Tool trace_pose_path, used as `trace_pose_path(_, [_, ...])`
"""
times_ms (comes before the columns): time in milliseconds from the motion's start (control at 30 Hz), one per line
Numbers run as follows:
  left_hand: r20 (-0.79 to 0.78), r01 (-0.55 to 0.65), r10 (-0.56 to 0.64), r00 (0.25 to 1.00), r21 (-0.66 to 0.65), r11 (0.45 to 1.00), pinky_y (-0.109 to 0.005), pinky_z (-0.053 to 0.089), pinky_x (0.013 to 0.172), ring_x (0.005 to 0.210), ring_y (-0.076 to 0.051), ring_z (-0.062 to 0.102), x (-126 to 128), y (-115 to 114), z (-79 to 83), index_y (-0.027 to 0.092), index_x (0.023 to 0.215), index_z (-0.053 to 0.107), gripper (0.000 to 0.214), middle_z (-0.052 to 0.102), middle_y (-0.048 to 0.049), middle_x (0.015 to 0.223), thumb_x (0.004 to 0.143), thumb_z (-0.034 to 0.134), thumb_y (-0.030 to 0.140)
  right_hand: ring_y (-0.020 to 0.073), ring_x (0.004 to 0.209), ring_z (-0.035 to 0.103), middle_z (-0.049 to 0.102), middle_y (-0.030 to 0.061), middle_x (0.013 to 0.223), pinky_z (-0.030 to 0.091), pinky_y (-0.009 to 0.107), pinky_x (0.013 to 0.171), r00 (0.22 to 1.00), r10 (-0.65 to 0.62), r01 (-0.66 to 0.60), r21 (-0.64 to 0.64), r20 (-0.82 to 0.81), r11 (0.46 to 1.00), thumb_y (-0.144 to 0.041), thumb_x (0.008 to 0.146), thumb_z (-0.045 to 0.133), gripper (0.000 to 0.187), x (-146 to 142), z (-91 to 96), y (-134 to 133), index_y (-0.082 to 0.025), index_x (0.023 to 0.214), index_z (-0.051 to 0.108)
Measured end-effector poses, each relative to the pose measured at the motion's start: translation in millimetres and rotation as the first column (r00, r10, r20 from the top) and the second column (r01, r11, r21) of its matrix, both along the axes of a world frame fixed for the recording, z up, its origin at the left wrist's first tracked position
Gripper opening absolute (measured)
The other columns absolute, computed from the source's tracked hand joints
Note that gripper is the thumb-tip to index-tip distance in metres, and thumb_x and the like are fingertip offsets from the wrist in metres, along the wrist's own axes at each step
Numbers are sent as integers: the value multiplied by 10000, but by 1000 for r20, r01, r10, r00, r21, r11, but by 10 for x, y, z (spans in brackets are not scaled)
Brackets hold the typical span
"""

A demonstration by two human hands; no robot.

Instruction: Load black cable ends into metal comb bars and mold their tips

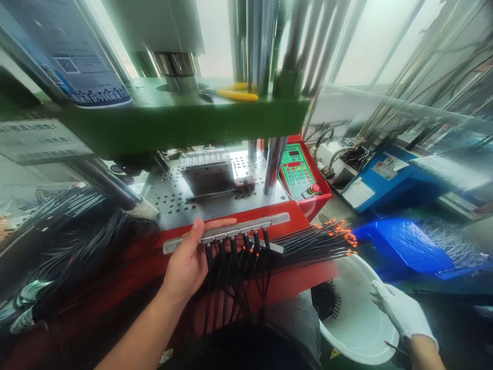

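Note:
My bare left hand (187, 262) is closed round a long metal bar (231, 229), thumb on top, in front of the press. Several black cables (222, 257) hang from the bar by their thick ends, side by side. A bundle of black cables with orange tips (323, 237) lies on the red ledge just right of the bar. My right hand (404, 311), in a white glove, is over the rim of a white bucket (372, 339), fingers drawn together. A dark strand shows below that hand; whether the fingers grip it is hidden. Inside the bucket are black pieces (326, 300).
A metal block (208, 172) stands on the perforated press plate (165, 198), below a green crossbeam (192, 121). Yellow-handled pliers (236, 95) and a spray can (92, 56) rest above. A control panel (296, 167), blue bin (408, 246) and black cable heap (77, 231) flank the press.

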State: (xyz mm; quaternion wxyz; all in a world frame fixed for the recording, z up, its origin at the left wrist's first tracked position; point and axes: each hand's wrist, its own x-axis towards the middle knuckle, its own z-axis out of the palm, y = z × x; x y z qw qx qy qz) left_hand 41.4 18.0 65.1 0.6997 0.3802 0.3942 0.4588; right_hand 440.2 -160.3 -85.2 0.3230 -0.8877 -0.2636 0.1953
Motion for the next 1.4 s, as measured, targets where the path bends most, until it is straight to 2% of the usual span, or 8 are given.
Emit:
trace_pose_path(100, [-23, 121, -121, 992, 9, 993, -371, 571, 651, 709, -286, 691, 5, 26, 44, 54, 932, 743, 543, 721, -162, 748, 825, 537, 545, 266, 809, 687, 727, 91, 867, 519, 407, 777, 993, -78, 88, 121, -83, 989, -487, 733, 564, 254, -312, 549, 202, -290, 825, 696])
trace_pose_path(200, [-76, 294, -290, 954, 39, 955, -383, 564, 636, 678, -281, 684, 73, 50, 58, 66, 954, 742, 527, 725, -165, 759, 848, 514, 530, 241, 1041, 611, 669, 90, 1116, 450, 367, 922, 962, 238, -266, 263, 134, 928, -516, 797, 552, 339, -815, 1154, 514, -287, 1014, 679])
trace_pose_path(333, [-112, 456, -449, 886, 37, 889, -356, 538, 588, 622, -254, 668, 205, 71, 76, 107, 947, 744, 487, 721, -132, 738, 880, 471, 505, 200, 856, 614, 674, 39, 976, 481, 295, 762, 530, 848, -826, 241, 28, 509, -456, 834, 573, 308, -1486, 1523, 976, -240, 1036, 659])
trace_pose_path(400, [-113, 430, -426, 898, 15, 902, -316, 514, 541, 584, -227, 653, 233, 77, 76, 130, 987, 731, 495, 711, -105, 703, 881, 462, 532, 151, 687, 563, 644, 5, 781, 437, 246, 624, 345, 930, -897, 246, -127, 367, -493, 870, 519, 324, -1708, 1507, 1133, -202, 848, 660])
trace_pose_path(633, [-8, 271, -273, 962, -70, 960, -331, 524, 710, 786, -228, 675, 157, -171, -216, 154, 1090, 647, 383, 713, -94, 890, 913, 484, 452, 101, 554, 406, 457, -39, 564, 306, 225, 520, 637, 757, -691, 329, -143, 644, -564, 855, 509, 451, -1919, 1368, 1346, -182, 617, 478])
trace_pose_path(800, [-175, 409, -398, 900, 25, 912, -317, 492, 672, 656, -186, 641, 222, -453, -322, 120, 948, 624, 395, 680, -82, 795, 961, 382, 432, 83, 414, 313, 368, -66, 454, 244, 221, 400, 668, 618, -450, 437, -414, 779, -601, 838, 504, 452, -2013, 1390, 1415, -201, 635, 446])
trace_pose_path(1167, [-523, 340, -146, 840, 297, 892, -245, 357, 574, 584, -125, 421, 206, -535, -490, 178, 796, 597, 323, 500, 10, 634, 958, 415, 390, 107, 483, 434, 509, -14, 576, 371, 222, 435, 808, 589, -426, 686, -5, 590, -607, 922, 296, 506, -2259, 1010, 1334, -192, 705, 487])
trace_pose_path(1400, [-644, 494, -216, 734, 288, 821, -238, 392, 614, 630, -136, 490, 241, -635, -177, 193, 678, 567, 391, 583, -4, 673, 952, 400, 416, 140, 511, 448, 496, 21, 536, 366, 268, 450, 887, 426, -435, 632, 179, 641, -759, 838, 246, 665, -2109, 1061, 1202, -188, 598, 488])
